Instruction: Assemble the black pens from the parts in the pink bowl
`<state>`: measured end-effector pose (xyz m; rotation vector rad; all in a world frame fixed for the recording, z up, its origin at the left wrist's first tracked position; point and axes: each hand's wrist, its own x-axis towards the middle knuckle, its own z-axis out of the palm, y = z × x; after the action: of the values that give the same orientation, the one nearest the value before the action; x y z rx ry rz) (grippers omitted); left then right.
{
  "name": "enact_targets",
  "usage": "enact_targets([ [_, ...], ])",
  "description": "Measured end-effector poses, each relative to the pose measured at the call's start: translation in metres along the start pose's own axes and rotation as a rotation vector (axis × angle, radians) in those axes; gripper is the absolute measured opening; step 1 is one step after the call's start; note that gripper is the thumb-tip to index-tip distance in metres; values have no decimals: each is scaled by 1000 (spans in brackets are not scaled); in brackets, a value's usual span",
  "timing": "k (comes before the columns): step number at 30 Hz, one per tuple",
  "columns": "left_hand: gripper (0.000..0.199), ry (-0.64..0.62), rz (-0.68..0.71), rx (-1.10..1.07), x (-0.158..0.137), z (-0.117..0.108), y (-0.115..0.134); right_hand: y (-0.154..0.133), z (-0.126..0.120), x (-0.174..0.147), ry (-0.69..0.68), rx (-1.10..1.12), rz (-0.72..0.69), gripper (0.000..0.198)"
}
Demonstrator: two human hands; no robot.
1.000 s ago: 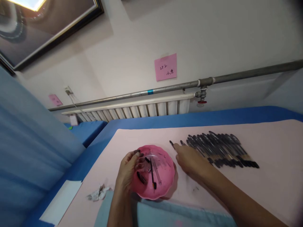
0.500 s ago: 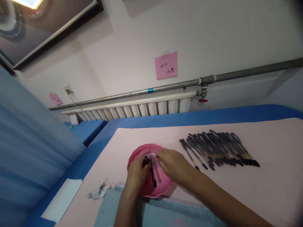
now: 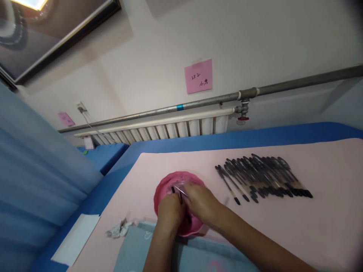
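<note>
A pink scalloped bowl (image 3: 159, 187) stands in front of me, with both hands over it. My left hand (image 3: 170, 211) is closed, and a short black pen part (image 3: 173, 190) sticks up from its fingers. Between the hands a thin black stick (image 3: 180, 197), like a pen refill, shows in part. My right hand (image 3: 202, 200) is closed around a clear plastic pen barrel (image 3: 181, 187), whose end slants out to the left. The fingertips of both hands nearly meet and hide much of the bowl's inside. To the right lie several black-capped pens (image 3: 255, 175) in a row.
A pink sheet (image 3: 326, 226) covers the blue bed (image 3: 283, 132). Crumpled tissue (image 3: 119, 229) and white paper (image 3: 75, 240) lie at the left. Blue-green cloth (image 3: 136, 249) is in front of me. A radiator (image 3: 181, 130) and pipe (image 3: 159, 112) run along the wall.
My hands have come together over the bowl; the right moved left and down, the left slightly right. The clear barrel, earlier lying in the bowl, is now between my right fingers.
</note>
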<state>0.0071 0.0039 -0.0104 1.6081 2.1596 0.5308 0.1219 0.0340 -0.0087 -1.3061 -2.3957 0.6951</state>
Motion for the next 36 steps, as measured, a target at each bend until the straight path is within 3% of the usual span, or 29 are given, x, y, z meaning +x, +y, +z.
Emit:
enact_targets([
  [5,11,150,-17,-423,5,-12,-12,0,-10,5,173,64,-12,19],
  [10,16,114,-154,-1262,7,-38,-19,1,-13,4,198,251,-64,23],
  [13,18,173,-188,-1540,7,-45,-20,3,-9,1,186,277,-201,25],
  [21,11,310,-205,-1629,9,-47,-24,7,-6,-1,176,208,-243,23],
  [36,9,343,-214,-1495,8,-46,-20,4,-10,-4,134,136,-251,22],
])
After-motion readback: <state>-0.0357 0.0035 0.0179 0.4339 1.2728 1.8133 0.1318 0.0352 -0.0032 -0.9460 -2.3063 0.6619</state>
